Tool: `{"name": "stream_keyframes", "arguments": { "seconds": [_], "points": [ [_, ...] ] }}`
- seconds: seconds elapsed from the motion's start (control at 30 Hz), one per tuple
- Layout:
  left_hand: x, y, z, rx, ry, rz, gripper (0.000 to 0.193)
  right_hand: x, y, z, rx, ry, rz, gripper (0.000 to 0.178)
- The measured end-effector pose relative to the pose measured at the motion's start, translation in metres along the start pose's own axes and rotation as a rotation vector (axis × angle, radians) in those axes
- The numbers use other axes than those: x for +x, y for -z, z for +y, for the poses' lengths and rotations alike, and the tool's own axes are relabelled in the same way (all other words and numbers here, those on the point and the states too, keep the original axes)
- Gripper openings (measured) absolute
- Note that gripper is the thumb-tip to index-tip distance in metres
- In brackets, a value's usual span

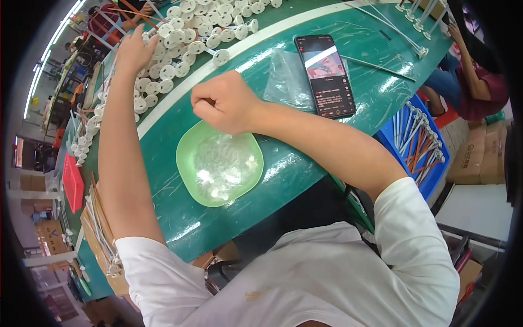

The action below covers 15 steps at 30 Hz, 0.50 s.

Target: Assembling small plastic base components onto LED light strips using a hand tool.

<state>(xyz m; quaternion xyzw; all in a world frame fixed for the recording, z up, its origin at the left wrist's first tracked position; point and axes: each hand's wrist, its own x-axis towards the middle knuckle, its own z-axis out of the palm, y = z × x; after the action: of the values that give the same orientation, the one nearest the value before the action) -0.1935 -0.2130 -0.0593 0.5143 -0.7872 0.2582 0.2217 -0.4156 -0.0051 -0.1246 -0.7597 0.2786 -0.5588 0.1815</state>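
The right hand is curled into a loose fist over the far rim of a light green bowl; its grip is closed, thumb against bent fingers, and whether something small is inside cannot be told. The left hand is stretched out past the pale strip that curves along the tabletop's far side. Its grip is partly open, a gap showing between thumb and forefinger; whether the fingertips have hold of anything cannot be told. Beside it spreads a dense heap of white disc-shaped pieces.

The bowl sits near the near edge of the glossy green tabletop and holds a pile of small, clear to whitish pieces. To its right, farther from the near edge, a black phone lies with its screen lit, next to a crumpled clear plastic bag. A thin rod lies right of the phone, and disc-ended rods lie toward the far right corner.

Off the right-hand end, a blue crate holds more rods, white and orange-brown. Beyond it a person in a maroon top sits near cardboard boxes.
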Motion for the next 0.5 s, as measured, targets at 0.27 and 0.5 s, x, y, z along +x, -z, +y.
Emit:
{"name": "stream_keyframes", "arguments": {
  "seconds": [0.27, 0.5],
  "points": [
    [-0.004, 0.052, 0.028, -0.081, -0.038, -0.067, 0.037, -0.001, 0.002, -0.002, 0.021, -0.021, 0.031, 0.01],
    [-0.129, 0.16, 0.123, -0.568, 0.375, 0.055, 0.029, -0.005, 0.009, -0.03, -0.159, 0.12, 0.093, 0.012]
  ]
}}
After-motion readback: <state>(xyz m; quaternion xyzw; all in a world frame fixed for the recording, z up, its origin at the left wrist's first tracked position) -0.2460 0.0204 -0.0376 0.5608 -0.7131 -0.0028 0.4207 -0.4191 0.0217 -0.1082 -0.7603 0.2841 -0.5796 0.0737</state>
